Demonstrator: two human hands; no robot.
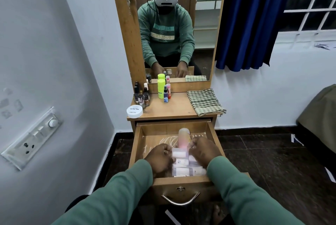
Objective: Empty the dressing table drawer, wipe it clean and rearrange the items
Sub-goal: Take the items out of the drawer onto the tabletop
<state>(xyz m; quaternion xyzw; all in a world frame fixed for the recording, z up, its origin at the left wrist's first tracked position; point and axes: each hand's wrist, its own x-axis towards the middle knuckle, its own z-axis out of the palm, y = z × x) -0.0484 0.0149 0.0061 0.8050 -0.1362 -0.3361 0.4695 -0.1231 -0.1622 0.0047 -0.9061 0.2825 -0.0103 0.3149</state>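
Pale wood framed everything I was watching: the drawer [137,144] was pulled well out from under the tabletop [171,111], low enough for both arms to reach down into it. A stack of small white tubes [181,171] sat against the drawer's front wall, packed side by side in rows, which I took as someone keeping them together as one block rather than loose. A pink bottle [182,139] was just behind the stack, touching it or nearly so.

The left hand [160,160] had its fingers curled in against the left side of the tubes. The right hand [205,152] was curled too, its fingertips pinching at the top right corner of the stack beside the bottle. Motion blur kept me from telling exactly which tube each one held.

On the tabletop, the nail polish bottles [141,98], a white tub [134,111] and a green bottle [161,88] were pushed back towards the mirror [174,24], I judged to keep the front free. The checked cloth [205,102] lay folded on the right, within easy reach. Whether the tubes were coming out or going back, I couldn't say.
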